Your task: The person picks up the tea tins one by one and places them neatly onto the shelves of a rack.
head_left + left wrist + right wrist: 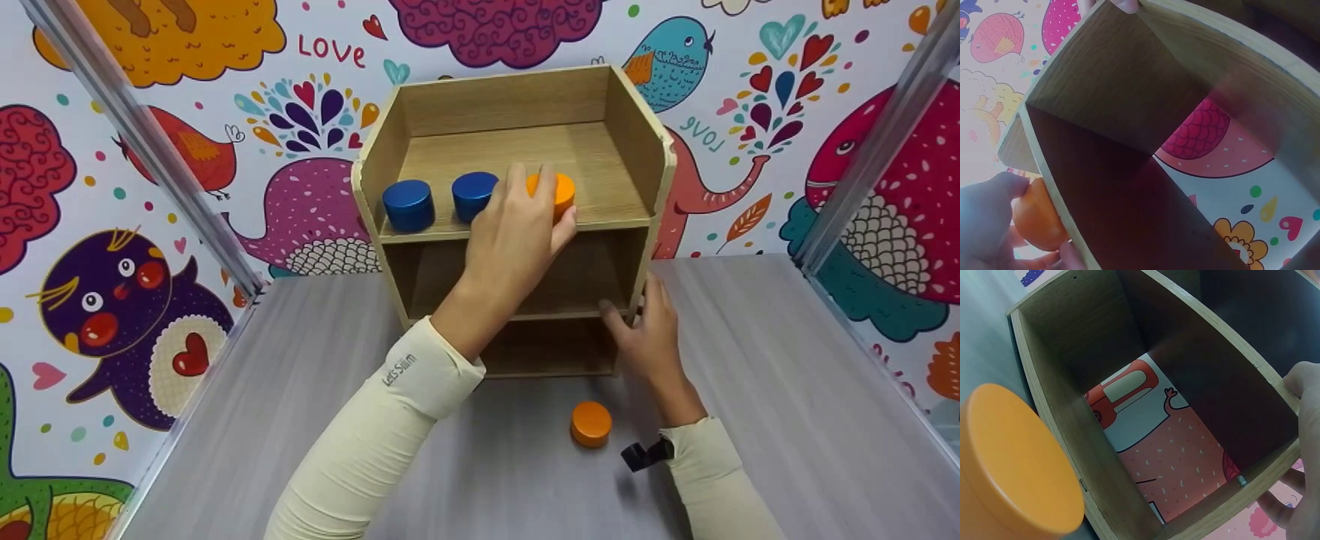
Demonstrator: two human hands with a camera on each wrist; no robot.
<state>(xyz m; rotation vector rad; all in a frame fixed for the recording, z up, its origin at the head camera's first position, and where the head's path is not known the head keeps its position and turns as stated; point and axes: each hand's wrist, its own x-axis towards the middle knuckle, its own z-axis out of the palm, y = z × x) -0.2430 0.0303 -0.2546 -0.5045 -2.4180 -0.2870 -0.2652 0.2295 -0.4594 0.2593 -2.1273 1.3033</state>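
My left hand (514, 225) reaches to the top of a small wooden shelf unit (510, 105) and grips an orange round container (564, 196) near the front edge of the top board. In the left wrist view, thumb and fingers curl round that orange container (1040, 218) beside the wood. To its left stand two blue round containers, one at the corner (409, 205) and one (472, 196) partly behind the hand. My right hand (656, 337) grips the unit's right side panel, thumb on the front edge, fingers round the outside, as the right wrist view shows too.
Another orange round container (591, 424) stands on the grey table (315, 420) before the unit, close to the right wrist's black camera (646, 454). Two lower compartments open to the front. Cartoon-printed walls (150, 300) with metal posts enclose the table.
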